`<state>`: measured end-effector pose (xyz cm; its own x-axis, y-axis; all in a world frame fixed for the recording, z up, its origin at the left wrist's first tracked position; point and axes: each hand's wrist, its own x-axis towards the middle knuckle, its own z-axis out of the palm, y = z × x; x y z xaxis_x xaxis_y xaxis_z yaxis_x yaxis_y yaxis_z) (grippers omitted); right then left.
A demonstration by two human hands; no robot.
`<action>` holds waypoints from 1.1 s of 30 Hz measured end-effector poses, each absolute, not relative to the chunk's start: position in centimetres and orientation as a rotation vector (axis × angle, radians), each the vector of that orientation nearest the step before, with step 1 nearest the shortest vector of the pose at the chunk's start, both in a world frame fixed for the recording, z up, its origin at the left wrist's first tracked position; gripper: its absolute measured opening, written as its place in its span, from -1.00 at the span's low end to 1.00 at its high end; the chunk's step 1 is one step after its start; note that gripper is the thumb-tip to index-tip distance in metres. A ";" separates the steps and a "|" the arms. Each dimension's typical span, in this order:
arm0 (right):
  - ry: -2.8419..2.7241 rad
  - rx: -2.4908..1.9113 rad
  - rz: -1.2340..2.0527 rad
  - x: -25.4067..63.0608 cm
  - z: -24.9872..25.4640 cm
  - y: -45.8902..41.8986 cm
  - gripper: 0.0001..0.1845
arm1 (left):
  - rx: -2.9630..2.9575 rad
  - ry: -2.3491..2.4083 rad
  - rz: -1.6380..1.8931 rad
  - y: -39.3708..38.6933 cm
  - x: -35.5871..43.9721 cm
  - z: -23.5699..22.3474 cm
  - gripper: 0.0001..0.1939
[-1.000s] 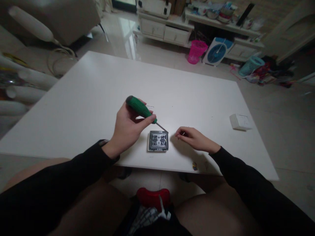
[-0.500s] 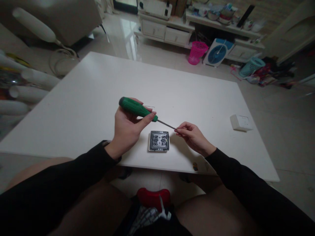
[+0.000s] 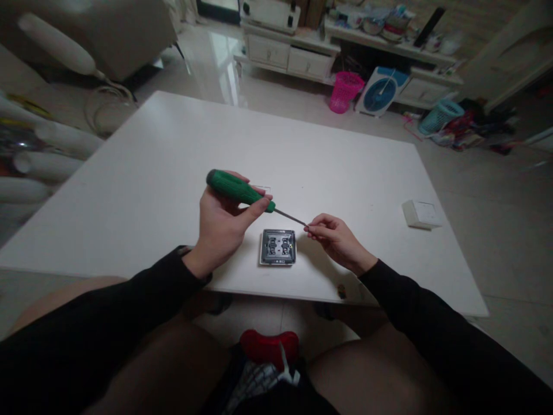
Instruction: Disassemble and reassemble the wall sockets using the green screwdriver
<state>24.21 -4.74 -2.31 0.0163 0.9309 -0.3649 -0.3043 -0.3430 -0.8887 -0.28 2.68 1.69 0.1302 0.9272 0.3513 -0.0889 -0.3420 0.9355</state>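
Note:
My left hand is wrapped round the green handle of a screwdriver, held above the table with its thin shaft pointing right and slightly down. At the tip of that shaft, my right hand is pinched closed; whether a small part sits between the fingertips is too small to make out. Below and between both hands lies a square wall switch plate, its dark face with two moulded mechanisms turned up and a pale edge beneath. Neither hand touches it.
The white table carries a white box-like block at the right, a thin clear frame-like piece behind my left hand, and a small dark-yellow item at the near edge. Beyond stand a pink basket and a blue-white fan.
Almost nothing differs. The whole view has shifted very slightly, while both hands keep their hold around the screwdriver.

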 end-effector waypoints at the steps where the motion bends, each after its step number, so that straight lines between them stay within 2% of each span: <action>1: -0.723 -1.254 1.549 24.2 -2.3 -4.8 -0.70 | 1.462 0.858 1.383 2.7 -0.2 1.7 -0.53; 11: -0.711 -1.172 1.536 24.1 -2.4 -4.9 -0.63 | 1.451 0.815 1.431 2.9 -0.3 2.4 -0.54; 33: -0.717 -1.180 1.585 24.0 -2.3 -5.0 -0.68 | 1.507 0.821 1.368 2.8 -0.4 1.8 -0.54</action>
